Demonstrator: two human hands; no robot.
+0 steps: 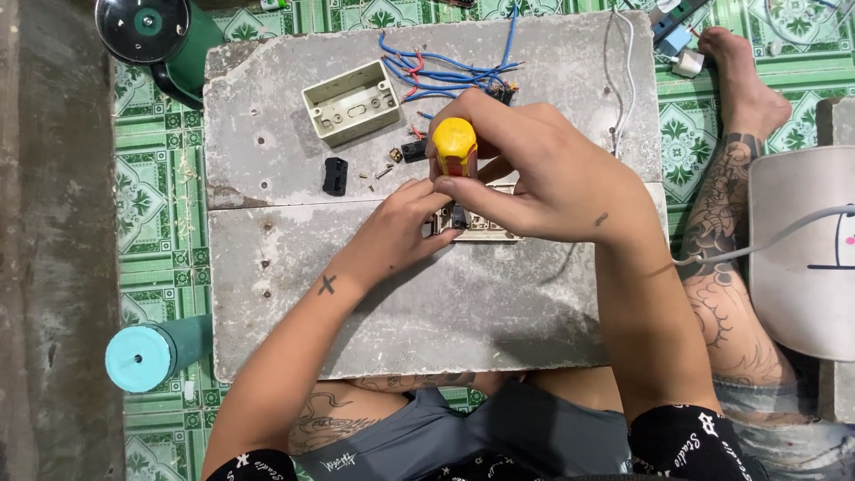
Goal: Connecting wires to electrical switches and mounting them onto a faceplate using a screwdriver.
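My right hand (534,169) grips a screwdriver with a yellow and red handle (455,145), held upright over a beige switch plate (485,228) on the grey slab. My left hand (405,227) steadies the plate's left side, fingers touching it beside a small black switch module (460,216). The screwdriver's tip is hidden between my fingers. A bundle of blue and red wires (445,76) lies just behind my right hand.
A beige wall box (351,102) lies open at the slab's (294,267) back left. Loose black modules (335,175) and small screws (383,171) lie near it. A white cable (625,62), a green fan base (156,36) and a teal cylinder (147,356) surround the slab.
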